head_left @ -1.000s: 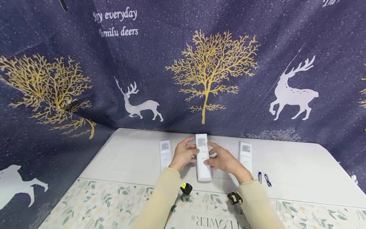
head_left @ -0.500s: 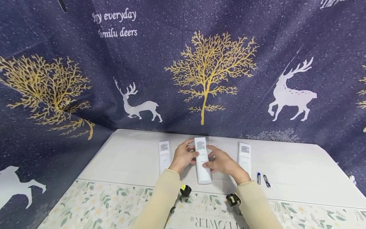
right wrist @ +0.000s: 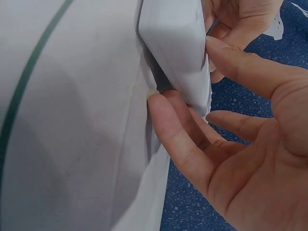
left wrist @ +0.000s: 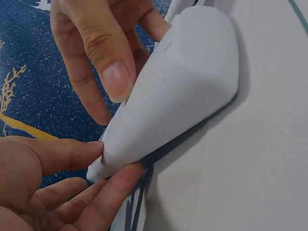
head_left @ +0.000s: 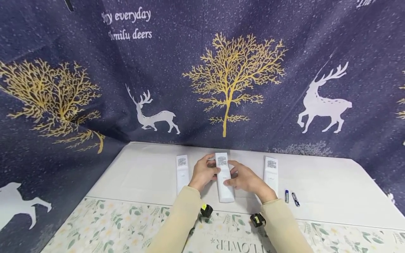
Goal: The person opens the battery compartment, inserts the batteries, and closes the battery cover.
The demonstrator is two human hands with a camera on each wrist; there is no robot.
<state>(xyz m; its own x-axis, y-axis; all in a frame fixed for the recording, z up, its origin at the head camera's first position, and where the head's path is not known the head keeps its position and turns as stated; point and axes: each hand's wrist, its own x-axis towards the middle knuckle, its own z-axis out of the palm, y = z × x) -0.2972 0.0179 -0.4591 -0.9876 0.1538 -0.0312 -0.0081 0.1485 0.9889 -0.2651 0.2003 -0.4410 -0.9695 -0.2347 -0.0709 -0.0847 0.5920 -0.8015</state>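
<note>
Between my hands is a white remote control (head_left: pixel 225 191), its back with a printed label turned up. My left hand (head_left: pixel 203 173) grips its left edge, thumb on top and fingers underneath, as the left wrist view shows on the remote's narrow end (left wrist: pixel 120 154). On the other edge my right hand (head_left: pixel 248 178) holds it, the thumb on the back near a small mark and fingers reaching under the side (right wrist: pixel 178 43). The remote's far end is raised a little off the white surface. Its front is hidden.
A second white remote (head_left: pixel 182 175) lies to the left, label up, and a third (head_left: pixel 271 172) lies right, partly behind my right forearm. Two small batteries, a blue one (head_left: pixel 286 196) and a dark one (head_left: pixel 295 199), lie farther right. A dark patterned cloth (head_left: pixel 202 105) hangs behind the table.
The held remote's far end has come down slightly in the head view since a second ago. Both hands keep nearly the same hold on it.
</note>
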